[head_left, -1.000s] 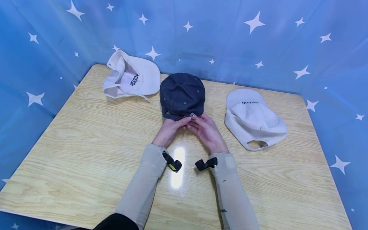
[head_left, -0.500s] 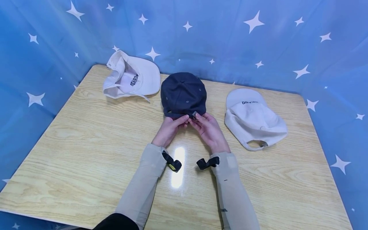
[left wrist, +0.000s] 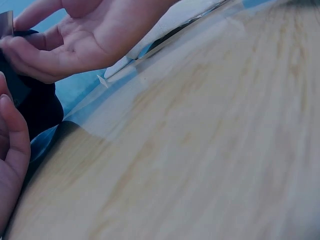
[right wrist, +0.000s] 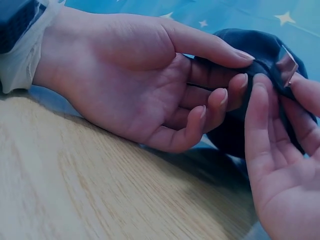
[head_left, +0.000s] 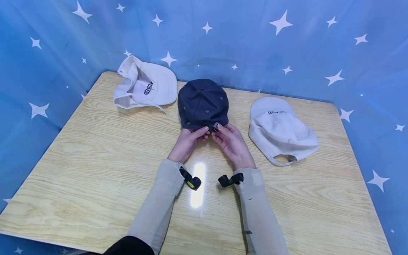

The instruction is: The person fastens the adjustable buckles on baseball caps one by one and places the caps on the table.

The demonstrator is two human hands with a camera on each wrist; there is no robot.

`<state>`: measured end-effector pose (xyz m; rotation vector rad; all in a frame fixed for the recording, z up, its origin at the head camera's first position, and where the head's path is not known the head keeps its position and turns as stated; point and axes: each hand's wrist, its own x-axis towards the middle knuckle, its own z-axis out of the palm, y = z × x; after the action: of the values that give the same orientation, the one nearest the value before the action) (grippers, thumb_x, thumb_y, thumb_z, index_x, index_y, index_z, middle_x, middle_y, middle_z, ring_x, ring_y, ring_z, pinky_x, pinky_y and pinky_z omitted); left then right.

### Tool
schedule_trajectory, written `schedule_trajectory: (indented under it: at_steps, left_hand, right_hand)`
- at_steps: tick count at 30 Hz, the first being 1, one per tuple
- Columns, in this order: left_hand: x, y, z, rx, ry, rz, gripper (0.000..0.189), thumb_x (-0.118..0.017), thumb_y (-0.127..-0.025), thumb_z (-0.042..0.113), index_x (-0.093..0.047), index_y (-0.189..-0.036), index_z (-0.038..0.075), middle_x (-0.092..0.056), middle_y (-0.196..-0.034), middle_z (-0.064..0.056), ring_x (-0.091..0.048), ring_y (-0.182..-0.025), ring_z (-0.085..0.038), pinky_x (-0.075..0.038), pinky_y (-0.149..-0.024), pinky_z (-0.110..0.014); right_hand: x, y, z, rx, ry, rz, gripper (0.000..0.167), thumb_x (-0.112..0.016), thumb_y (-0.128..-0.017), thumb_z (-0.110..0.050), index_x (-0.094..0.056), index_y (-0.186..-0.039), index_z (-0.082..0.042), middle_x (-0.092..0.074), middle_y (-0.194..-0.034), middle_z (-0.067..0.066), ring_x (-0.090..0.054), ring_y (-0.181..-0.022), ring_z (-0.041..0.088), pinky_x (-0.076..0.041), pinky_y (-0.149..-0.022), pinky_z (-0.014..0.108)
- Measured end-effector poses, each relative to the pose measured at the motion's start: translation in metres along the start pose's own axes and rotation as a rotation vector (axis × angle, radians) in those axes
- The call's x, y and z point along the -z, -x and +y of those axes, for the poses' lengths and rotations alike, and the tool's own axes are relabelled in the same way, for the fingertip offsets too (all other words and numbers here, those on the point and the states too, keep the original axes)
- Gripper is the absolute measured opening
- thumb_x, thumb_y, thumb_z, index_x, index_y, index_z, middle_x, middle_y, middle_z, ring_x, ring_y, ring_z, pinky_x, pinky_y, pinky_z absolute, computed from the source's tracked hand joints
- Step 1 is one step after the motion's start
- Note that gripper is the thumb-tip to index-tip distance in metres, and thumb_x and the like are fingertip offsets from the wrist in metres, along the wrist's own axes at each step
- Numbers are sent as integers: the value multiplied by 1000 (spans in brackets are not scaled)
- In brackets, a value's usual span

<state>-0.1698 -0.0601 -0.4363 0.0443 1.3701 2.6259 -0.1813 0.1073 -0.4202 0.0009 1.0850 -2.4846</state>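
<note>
A navy baseball cap (head_left: 202,101) is crown up in the middle of the head view, its back strap toward me. My left hand (head_left: 185,144) pinches that strap between thumb and fingers on the left side. On the other side, my right hand (head_left: 234,146) pinches the strap by its metal buckle (head_left: 216,127), thumb on top. The right wrist view shows the shiny buckle (right wrist: 286,66) standing up at the right thumb, with the fingertips of both hands close together at the strap. The cap's brim is hidden behind the crown.
On the wooden table (head_left: 95,159), a white cap (head_left: 164,83) lies at the back left with its inside showing. Another white cap (head_left: 280,131) rests crown up to the right. A blue curtain (head_left: 242,42) with white stars hangs behind the table edge.
The navy cap has shifted slightly up and to the right. My right thumb and the buckle have moved a little rightward, so the two thumbs stand farther apart. The white caps stay put.
</note>
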Motion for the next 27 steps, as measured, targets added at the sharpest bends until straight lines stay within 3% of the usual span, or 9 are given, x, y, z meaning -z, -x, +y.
schedule_trajectory:
  at_steps: [19,27]
  left_hand:
    - [1,0,1,-3,23,-5,14,-62,-83,7,-56,-96,3,-61,-81,-12,-57,-72,-18,-46,-68,-29]
    - [0,2,3,-16,36,-10,12,-63,-83,8,-57,-93,3,-61,-81,-11,-57,-70,-17,-47,-66,-28]
  right_hand:
    - [2,0,-3,4,-58,0,6,-61,-84,-7,-58,-88,-3,-60,-81,8,-58,-73,17,-50,-68,25]
    - [2,-1,-4,16,-13,16,7,-61,-84,-6,-56,-88,-4,-59,-82,7,-58,-71,16,-49,-66,24]
